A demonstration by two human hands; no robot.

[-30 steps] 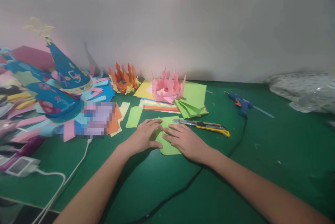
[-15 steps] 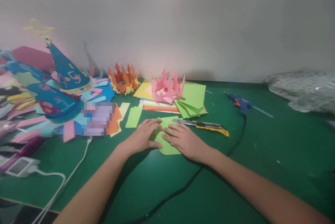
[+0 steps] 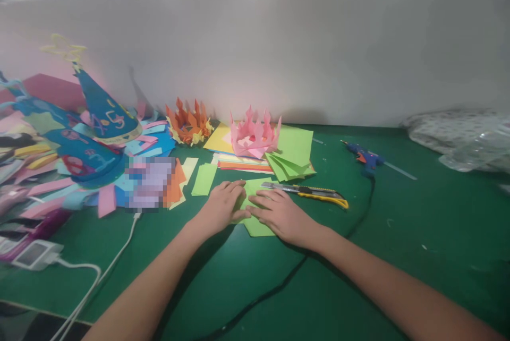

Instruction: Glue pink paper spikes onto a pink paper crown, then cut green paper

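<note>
A light green sheet of paper [image 3: 261, 228] lies on the table in front of me, partly hidden beneath both hands. My right hand [image 3: 281, 216] rests flat across it with the fingers stretched to the left. At the paper's left side is my left hand [image 3: 223, 205], its fingers bent a little and its thumb apart from them, touching the sheet. Just beyond my right hand, a yellow and black utility knife [image 3: 314, 193] lies with its blade out, pointing left over the paper's edge.
Paper crowns, one pink [image 3: 255, 136] and one orange [image 3: 189, 123], stand behind stacked coloured paper [image 3: 297, 144]. Blue cone hats [image 3: 105, 110] and paper strips crowd the left. A glue gun [image 3: 366, 158] lies right, its black cord [image 3: 279, 283] crossing toward me. White cables [image 3: 129, 232] run front left.
My left thumb has moved up, closer to the left fingers, and that hand has shifted slightly over the paper. My right hand stays in place.
</note>
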